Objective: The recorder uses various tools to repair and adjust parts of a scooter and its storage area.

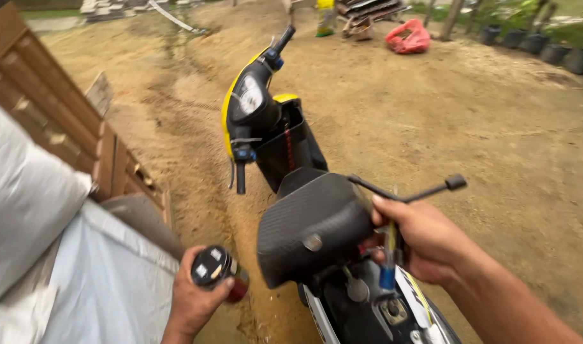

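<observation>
Head view: the left hand (192,299) is wrapped around a small dark red can with black cap (216,271), light and rigid. The right hand (419,239) is clamped on a stiff black T-handled wrench (406,194), beside the raised textured black scooter seat (310,226).

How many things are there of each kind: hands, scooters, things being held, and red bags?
Hands: 2, left hand and right hand
Scooters: 1, yellow and black scooter
Held things: 2, black-capped bottle and T-handle wrench
Red bags: 1, red bag
Total: 6
</observation>
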